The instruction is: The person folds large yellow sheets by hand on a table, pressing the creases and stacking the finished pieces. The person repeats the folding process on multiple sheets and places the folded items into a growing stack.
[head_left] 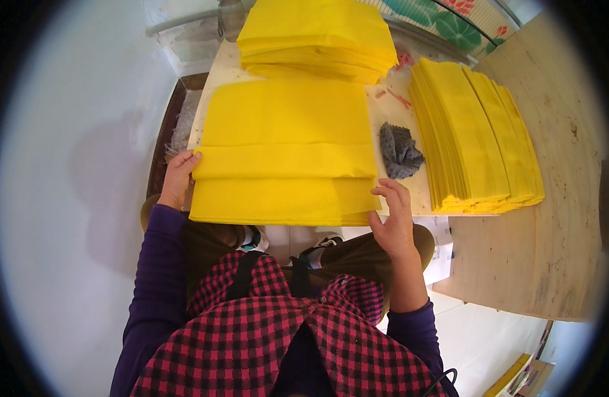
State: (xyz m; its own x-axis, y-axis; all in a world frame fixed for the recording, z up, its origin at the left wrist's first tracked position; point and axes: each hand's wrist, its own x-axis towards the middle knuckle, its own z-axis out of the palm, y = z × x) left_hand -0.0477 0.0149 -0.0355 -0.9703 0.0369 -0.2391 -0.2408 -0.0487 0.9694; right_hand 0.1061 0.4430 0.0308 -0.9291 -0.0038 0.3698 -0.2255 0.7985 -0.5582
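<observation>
In front of me lies a flat yellow fabric piece [284, 119] with a folded band [284, 162] running across it, on top of other yellow layers. My left hand [178, 178] is at its left edge, thumb and fingers closed on the border at the end of the band. At the right edge is my right hand [394, 221]. Its thumb and fingers are apart, with the thumb close to the fabric's near right corner. Whether the right fingertips touch the fabric is hard to tell.
Behind is a thick yellow fabric stack [318, 33]. Another yellow stack [473, 139] stands at the right beside a wooden panel [536, 251]. A crumpled grey cloth [400, 151] and red scraps [398, 99] lie between on the pale tabletop [420, 195]. A white wall [86, 132] rises at the left.
</observation>
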